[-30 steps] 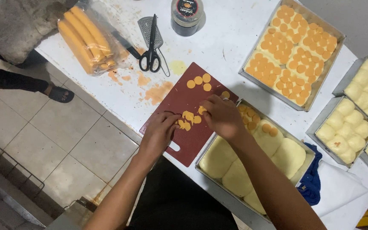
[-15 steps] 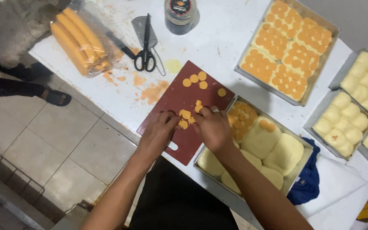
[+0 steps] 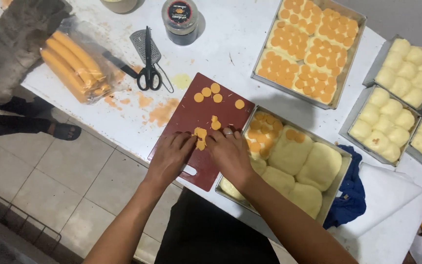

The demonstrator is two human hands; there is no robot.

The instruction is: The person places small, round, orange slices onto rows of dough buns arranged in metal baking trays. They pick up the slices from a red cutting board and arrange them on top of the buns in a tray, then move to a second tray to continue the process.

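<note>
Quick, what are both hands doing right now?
Left hand: fingers bent, touching orange slices.
Right hand: touching the same slices; grip cannot be told.

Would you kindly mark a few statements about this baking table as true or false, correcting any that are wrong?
1. Both hands, left hand and right hand, rest on the dark red cutting board. True.
2. The scissors lie inside a baking tray. False: they lie on the white table, left of the board.
3. The tray nearest the person has orange slices on every bun. False: only its far-left buns carry slices.
4. The orange sausages sit in a clear bag. True.
5. A ring shows on the right hand. True.
</note>
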